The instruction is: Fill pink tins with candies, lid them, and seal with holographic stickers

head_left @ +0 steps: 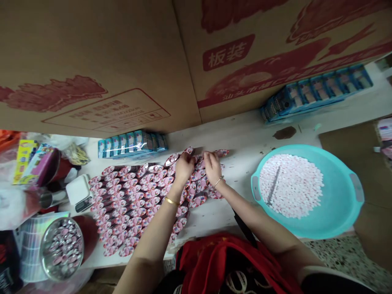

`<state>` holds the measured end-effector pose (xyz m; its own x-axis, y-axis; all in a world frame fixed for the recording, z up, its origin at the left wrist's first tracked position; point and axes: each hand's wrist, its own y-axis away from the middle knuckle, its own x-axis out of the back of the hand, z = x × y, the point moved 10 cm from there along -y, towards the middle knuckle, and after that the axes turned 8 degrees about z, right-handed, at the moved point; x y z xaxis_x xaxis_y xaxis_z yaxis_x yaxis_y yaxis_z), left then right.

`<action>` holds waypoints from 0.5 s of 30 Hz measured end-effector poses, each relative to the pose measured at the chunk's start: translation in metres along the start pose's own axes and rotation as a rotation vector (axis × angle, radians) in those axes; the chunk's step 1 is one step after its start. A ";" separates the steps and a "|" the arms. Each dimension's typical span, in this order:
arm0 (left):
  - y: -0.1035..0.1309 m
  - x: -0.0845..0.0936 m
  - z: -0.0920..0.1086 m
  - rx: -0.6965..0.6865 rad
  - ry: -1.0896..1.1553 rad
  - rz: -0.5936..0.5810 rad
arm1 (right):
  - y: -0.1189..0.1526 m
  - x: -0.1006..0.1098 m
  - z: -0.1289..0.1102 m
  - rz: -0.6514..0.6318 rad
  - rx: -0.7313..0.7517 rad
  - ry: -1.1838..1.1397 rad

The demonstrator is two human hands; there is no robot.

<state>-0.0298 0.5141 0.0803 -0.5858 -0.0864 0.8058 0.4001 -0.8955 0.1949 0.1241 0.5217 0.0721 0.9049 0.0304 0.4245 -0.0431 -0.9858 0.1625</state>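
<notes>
Rows of small oval containers with pink centres stand close together on the white table. My left hand, with a gold bangle at the wrist, reaches over the back right part of the rows, its fingers curled together at a container. Just to the right, my right hand is at the neighbouring containers with its fingers bent and pressed together. What either hand grips is hidden under the fingers. One container lies tilted beyond the right fingertips.
On the right sits a turquoise basin of small white pieces. Large cartons and blue packs line the back. At left are a white scale and a metal bowl of silvery pieces.
</notes>
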 end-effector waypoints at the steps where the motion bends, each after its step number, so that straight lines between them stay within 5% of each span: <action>1: -0.007 -0.001 -0.003 0.010 -0.102 -0.009 | 0.001 0.002 -0.005 -0.015 0.086 0.126; 7: -0.026 -0.027 -0.015 0.026 -0.586 -0.257 | 0.020 -0.032 -0.006 -0.374 0.354 0.617; 15: -0.022 -0.020 0.010 -0.055 -0.655 -0.342 | 0.010 -0.060 -0.024 -0.473 0.410 0.724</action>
<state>-0.0197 0.5395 0.0656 -0.1235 0.4641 0.8771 0.2249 -0.8478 0.4802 0.0589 0.5146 0.0698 0.3030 0.3999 0.8650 0.5360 -0.8220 0.1923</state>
